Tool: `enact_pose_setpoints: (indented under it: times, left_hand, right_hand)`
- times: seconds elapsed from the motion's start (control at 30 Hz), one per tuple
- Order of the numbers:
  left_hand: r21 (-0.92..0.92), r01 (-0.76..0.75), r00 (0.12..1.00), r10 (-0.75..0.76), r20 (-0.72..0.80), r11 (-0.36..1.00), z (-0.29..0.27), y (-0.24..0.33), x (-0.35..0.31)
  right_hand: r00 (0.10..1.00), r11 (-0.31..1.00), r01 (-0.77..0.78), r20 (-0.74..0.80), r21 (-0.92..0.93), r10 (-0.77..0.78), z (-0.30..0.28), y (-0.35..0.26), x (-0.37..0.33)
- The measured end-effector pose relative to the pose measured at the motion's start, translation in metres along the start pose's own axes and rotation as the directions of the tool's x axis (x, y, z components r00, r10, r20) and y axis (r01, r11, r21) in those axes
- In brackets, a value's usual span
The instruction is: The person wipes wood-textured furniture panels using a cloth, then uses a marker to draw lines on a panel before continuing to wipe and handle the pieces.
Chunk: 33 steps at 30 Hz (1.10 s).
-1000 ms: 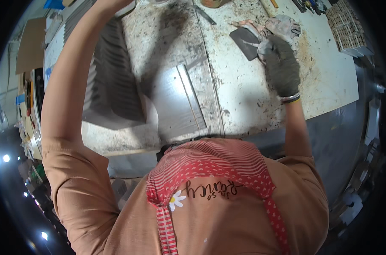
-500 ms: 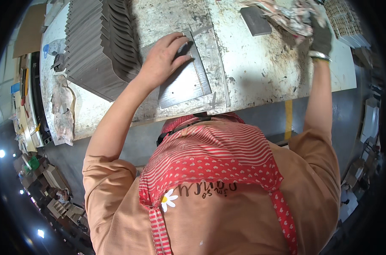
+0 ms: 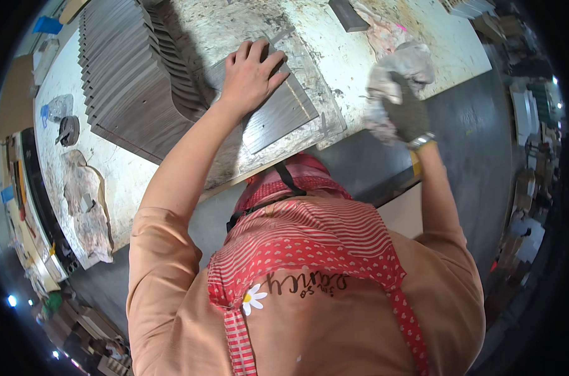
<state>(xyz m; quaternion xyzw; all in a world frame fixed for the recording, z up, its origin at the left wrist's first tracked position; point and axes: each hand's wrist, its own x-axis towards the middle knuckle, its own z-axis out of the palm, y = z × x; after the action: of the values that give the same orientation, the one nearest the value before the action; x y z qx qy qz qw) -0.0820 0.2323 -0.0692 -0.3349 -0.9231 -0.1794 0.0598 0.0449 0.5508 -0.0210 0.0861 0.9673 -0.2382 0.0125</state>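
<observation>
My bare left hand rests on a flat grey wood-grain panel near the table's front edge, its fingers spread and slightly bent. In my right hand, which wears a dark glove, a crumpled whitish rag is bunched up. That hand is over the front edge of the table, to the right of the panel, and is somewhat blurred. Left of my left hand stands a large stack of grey wood-grain boards with wavy curved edges.
A dark grey block and a stained pinkish cloth lie on the smeared white table. A tape roll and a tattered stained sheet are at the left. White stacked pieces stand at the far right corner.
My right hand has come back toward me and leftward, carrying the rag from the far right to the front edge. My left hand stays on the panel. The view has turned somewhat.
</observation>
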Motion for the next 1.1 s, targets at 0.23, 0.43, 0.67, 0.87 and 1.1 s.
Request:
enact_pose_setpoints:
  times: [0.23,0.43,0.67,0.87,1.1]
  left_hand:
    - [0.060,-0.020,0.983,0.031,-0.180,0.998,0.021,-0.006,0.000]
    - [0.067,-0.018,0.988,0.028,-0.150,0.998,0.019,-0.007,0.002]
    - [0.047,-0.024,0.985,0.031,-0.172,0.999,0.019,-0.008,0.001]
    - [0.055,-0.026,0.986,0.034,-0.162,0.998,0.015,-0.001,0.003]
    - [0.044,-0.012,0.990,0.018,-0.143,0.999,0.017,-0.006,0.003]
  right_hand:
    - [0.925,0.990,0.099,-0.357,-0.100,-0.128,0.045,-0.020,0.014]
    - [0.673,0.683,0.619,-0.186,-0.389,-0.716,0.082,-0.133,-0.028]
    - [0.629,0.605,0.777,0.251,-0.174,-0.736,0.049,-0.114,-0.017]
    - [0.639,0.634,0.769,0.098,-0.075,-0.763,0.038,-0.088,-0.002]
    - [0.940,0.954,0.292,0.165,0.068,-0.300,0.011,-0.063,-0.008]
